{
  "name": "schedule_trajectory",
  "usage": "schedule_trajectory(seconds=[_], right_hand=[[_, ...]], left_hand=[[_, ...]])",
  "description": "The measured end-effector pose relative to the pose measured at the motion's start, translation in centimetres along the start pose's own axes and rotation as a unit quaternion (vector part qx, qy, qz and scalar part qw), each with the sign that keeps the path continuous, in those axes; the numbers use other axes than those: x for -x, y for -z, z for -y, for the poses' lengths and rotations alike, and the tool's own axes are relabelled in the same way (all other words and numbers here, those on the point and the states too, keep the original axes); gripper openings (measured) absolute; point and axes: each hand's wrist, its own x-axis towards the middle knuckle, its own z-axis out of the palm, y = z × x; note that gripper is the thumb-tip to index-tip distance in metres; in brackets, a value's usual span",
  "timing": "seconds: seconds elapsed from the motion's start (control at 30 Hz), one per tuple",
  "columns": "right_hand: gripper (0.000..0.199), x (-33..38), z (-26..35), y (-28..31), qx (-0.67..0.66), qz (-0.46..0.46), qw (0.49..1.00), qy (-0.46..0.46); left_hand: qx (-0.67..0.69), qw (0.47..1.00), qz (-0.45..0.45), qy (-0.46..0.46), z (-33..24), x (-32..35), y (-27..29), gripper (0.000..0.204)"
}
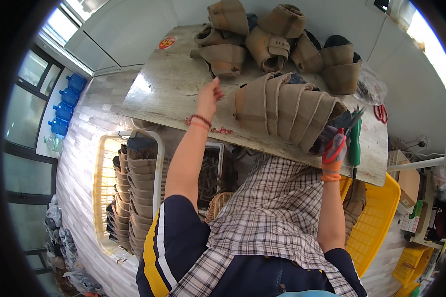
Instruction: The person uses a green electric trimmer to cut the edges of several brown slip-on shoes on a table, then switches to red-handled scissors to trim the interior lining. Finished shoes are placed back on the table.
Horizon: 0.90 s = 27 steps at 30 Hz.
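My left hand (pixel 210 96), bare and with a red bead bracelet, is over the table's middle with its fingers drawn together. Whatever they may pinch is too small to make out. Just beyond the fingertips lies a brown cone-shaped cuff (pixel 223 60) with a dark lining. My right hand (pixel 330 151) wears a dark glove with an orange cuff and is closed around red-handled scissors (pixel 338 142), blades pointing away. Beside it rests a green-handled tool (pixel 355 143) with a cord. A nested row of brown cuffs (pixel 282 106) lies on the table between my hands.
More brown cuffs (pixel 282 21) are piled along the table's (pixel 168 74) far edge. Red scraps (pixel 220 130) lie near its front edge. At the right are a clear plastic bag (pixel 371 86) and a second red-handled tool (pixel 380 114). A white basket (pixel 101 173) holds stacked cuffs; a yellow basket (pixel 376 222) stands right.
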Motion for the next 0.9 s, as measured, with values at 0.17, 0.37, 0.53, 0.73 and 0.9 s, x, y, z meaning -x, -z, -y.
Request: schedule_trajectory(seconds=[0.17, 0.37, 0.53, 0.73, 0.9], right_hand=[[0.063, 2.5, 2.0, 1.9, 0.055, -0.026, 0.998, 0.020], [0.062, 6.9, 3.6, 5.4, 0.035, -0.054, 0.998, -0.008], [0.059, 9.8, 4.4, 7.4, 0.066, -0.022, 0.997, 0.021], [0.059, 12.1, 7.4, 4.9, 0.094, 0.090, 0.991, 0.006], [0.050, 13.5, 11.1, 3.7, 0.101, 0.157, 0.982, -0.017]], left_hand=[[0.145, 0.981, -0.059, 0.115, -3.0, -1.9, -7.4, 0.037], [0.246, 0.961, -0.119, -0.051, -6.2, 1.0, 1.4, 0.038], [0.289, 0.936, -0.093, -0.179, -10.4, 8.7, 11.3, 0.036], [0.231, 0.919, 0.256, -0.189, -14.9, 23.3, 12.4, 0.036], [0.214, 0.943, 0.242, -0.084, -12.4, 27.8, 5.3, 0.033]])
